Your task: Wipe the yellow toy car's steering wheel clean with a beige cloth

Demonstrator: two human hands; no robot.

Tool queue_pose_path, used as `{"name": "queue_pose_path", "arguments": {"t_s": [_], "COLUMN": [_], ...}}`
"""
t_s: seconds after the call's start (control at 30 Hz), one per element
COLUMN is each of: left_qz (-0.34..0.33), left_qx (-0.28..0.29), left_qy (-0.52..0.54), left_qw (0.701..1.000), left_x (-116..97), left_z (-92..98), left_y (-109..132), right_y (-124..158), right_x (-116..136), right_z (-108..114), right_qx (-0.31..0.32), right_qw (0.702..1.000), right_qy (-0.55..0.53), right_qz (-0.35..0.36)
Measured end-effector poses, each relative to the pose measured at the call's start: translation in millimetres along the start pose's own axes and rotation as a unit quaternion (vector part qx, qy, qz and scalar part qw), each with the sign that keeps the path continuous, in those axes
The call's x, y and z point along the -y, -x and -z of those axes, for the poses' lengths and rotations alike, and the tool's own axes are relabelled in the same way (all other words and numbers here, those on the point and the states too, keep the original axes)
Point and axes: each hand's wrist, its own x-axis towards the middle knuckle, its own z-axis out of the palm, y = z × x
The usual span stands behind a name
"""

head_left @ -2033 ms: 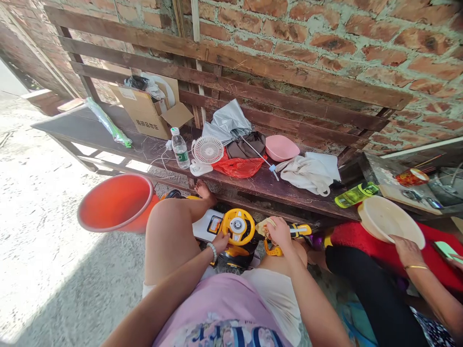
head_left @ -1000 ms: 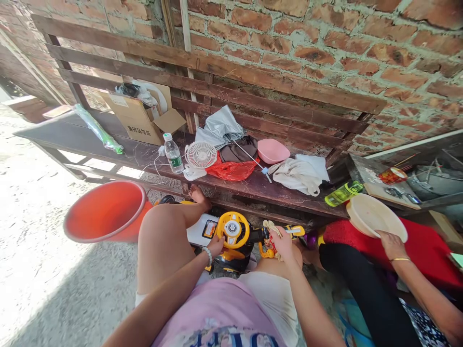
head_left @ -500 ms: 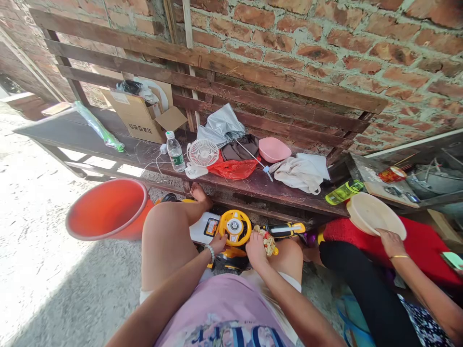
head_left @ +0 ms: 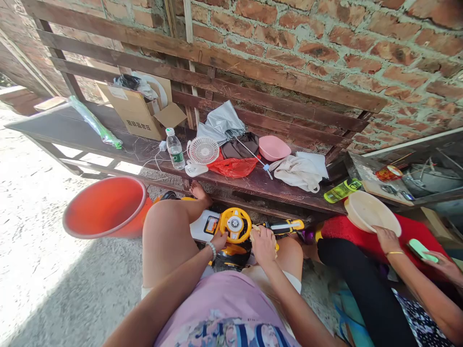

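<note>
Between my legs stands a yellow, white and black toy ride-on vehicle (head_left: 199, 228) with a yellow steering wheel (head_left: 236, 223). At the lower left of the wheel, my left hand (head_left: 218, 242), with a beaded bracelet on the wrist, is closed on the rim. My right hand (head_left: 265, 245) is closed round a crumpled cream cloth (head_left: 255, 233) against the wheel's right side. Most of the cloth is hidden under my fingers. A black, white and yellow arm-like part (head_left: 285, 227) of the toy sticks out just beyond my right hand.
A wooden bench (head_left: 152, 166) carries a cardboard box (head_left: 132, 113), a water bottle (head_left: 175, 152), a fan (head_left: 203, 150), an umbrella (head_left: 222, 120) and a pink bowl (head_left: 274, 148). An orange bucket (head_left: 108, 207) stands left. At right, another person's hand (head_left: 387, 239) holds a cream basin (head_left: 374, 212).
My right hand has shifted slightly up and right over the cloth, covering more of it. My left hand stays on the wheel. The other person's hand with a green brush has come further into view.
</note>
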Motion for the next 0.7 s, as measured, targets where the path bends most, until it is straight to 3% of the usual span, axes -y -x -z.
{"name": "queue_pose_path", "arguments": {"t_s": [0.1, 0.3, 0.53, 0.7], "left_qz": [0.006, -0.002, -0.010, -0.006], "left_qx": [-0.007, -0.002, -0.009, -0.005], "left_qy": [0.005, 0.008, 0.013, -0.004], "left_qw": [1.000, 1.000, 1.000, 1.000], "left_x": [-1, -1, 1, 5], "left_z": [-0.9, 1.2, 2.1, 3.3], "left_y": [1, 5, 2, -4], "right_y": [-8, -7, 4, 4], "right_x": [3, 20, 31, 40], "right_z": [-15, -56, -73, -76], "right_qx": [-0.028, 0.049, 0.116, 0.147], "right_qw": [0.999, 0.998, 0.984, 0.979], "right_qy": [0.008, 0.028, 0.012, -0.018], "right_qz": [-0.031, -0.039, 0.132, 0.137]}}
